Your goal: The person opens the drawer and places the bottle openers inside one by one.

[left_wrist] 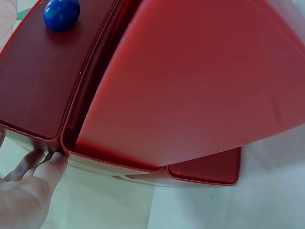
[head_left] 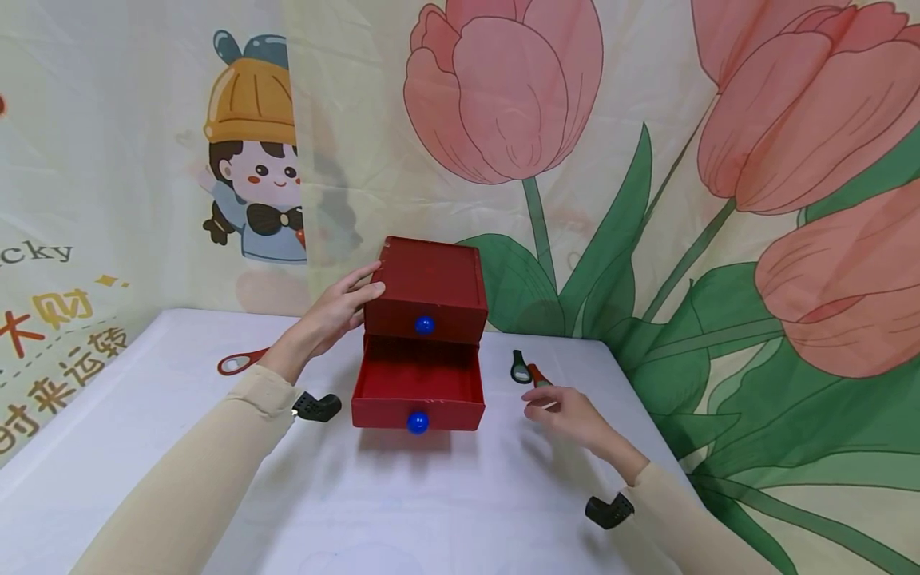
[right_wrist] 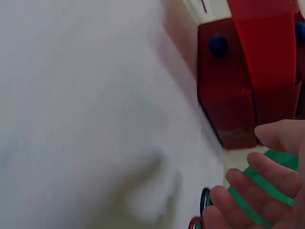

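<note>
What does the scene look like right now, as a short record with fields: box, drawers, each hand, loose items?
box: red two-drawer box standing on the white table
top drawer: closed, blue knob
bottom drawer: pulled out, looks empty, blue knob
left hand: fingers resting against the box's left side at the top
right hand: fingers relaxed, holding nothing, just short of the two small tools
loose items: dark green tool and red tool right of the box; red-handled tool left of it
</note>
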